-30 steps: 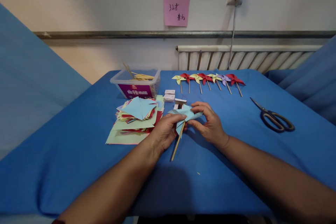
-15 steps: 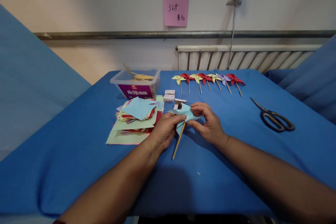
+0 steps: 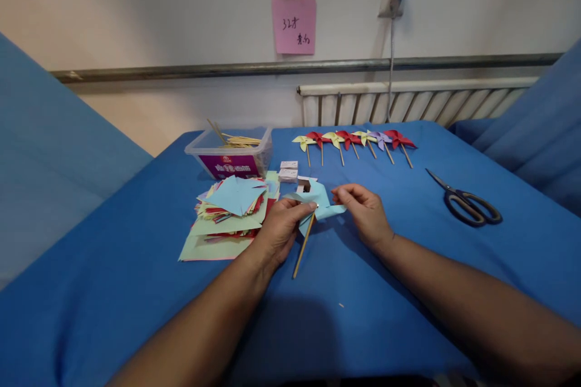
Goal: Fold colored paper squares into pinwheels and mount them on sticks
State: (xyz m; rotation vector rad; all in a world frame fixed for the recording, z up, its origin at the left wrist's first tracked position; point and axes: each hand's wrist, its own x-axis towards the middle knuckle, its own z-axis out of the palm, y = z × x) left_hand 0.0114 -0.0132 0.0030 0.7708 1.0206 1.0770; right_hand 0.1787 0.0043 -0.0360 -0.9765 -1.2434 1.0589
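A light blue paper pinwheel (image 3: 323,196) on a thin wooden stick (image 3: 303,251) is held over the middle of the table. My left hand (image 3: 284,227) grips it, the thumb pressing close to the pin at its centre. Just right of the blades, my right hand (image 3: 365,214) is closed, thumb and forefinger together. Whether anything tiny sits in that pinch is hidden. Behind the pinwheel stands a small open box (image 3: 303,184), partly covered by the paper. Two small white boxes (image 3: 288,174) stand farther back.
Stacked coloured paper (image 3: 233,196) lies at left, before a clear plastic tub (image 3: 267,151) of wooden sticks. Several finished pinwheels (image 3: 349,140) line the back edge. Black-handled scissors (image 3: 467,202) rest on the right of the blue-covered table (image 3: 399,314). A white scrap (image 3: 341,305) lies in front.
My right hand has drawn back a little from the pinwheel's blades, its fingers closing together. The left hand keeps its hold. The whole view has shifted slightly.
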